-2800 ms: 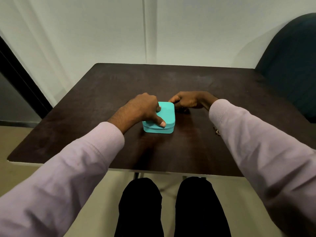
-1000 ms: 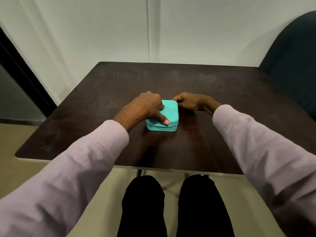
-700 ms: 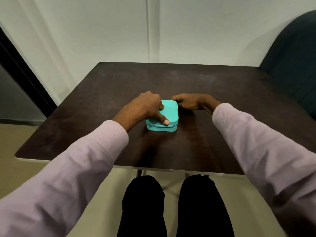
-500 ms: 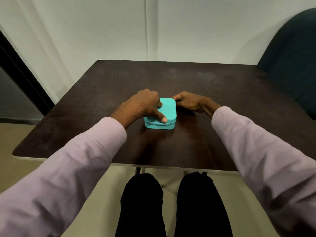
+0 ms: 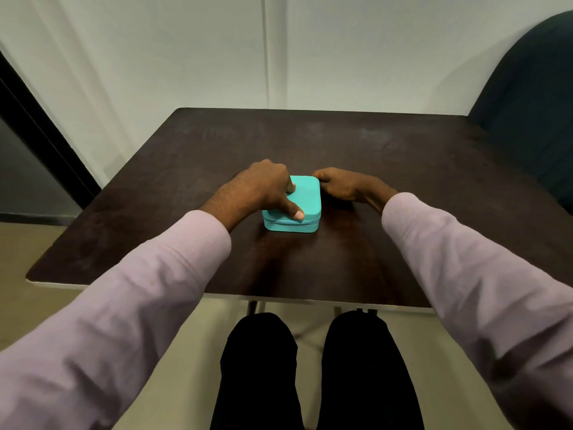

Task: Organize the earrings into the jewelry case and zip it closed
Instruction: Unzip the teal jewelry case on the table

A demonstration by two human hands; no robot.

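Note:
A closed teal jewelry case [image 5: 305,197] lies lid down in the middle of the dark table [image 5: 341,141]. My left hand [image 5: 257,190] grips the case from the left, with the thumb on the lid's front edge and a fingertip on top. My right hand [image 5: 344,186] sits at the case's far right corner. Its fingertips are pinched together at the zipper line, and the pull itself is hidden under them. The zipper seam along the front side looks closed. No earrings show anywhere in view.
A dark green chair [image 5: 527,97] stands at the table's right rear. A white wall runs behind the table, and a black door frame [image 5: 37,131] is at the left. My legs [image 5: 257,367] are below the table's near edge.
Both hands keep their hold at the case. The right fingertips stay at the far right corner, and the view has shifted slightly.

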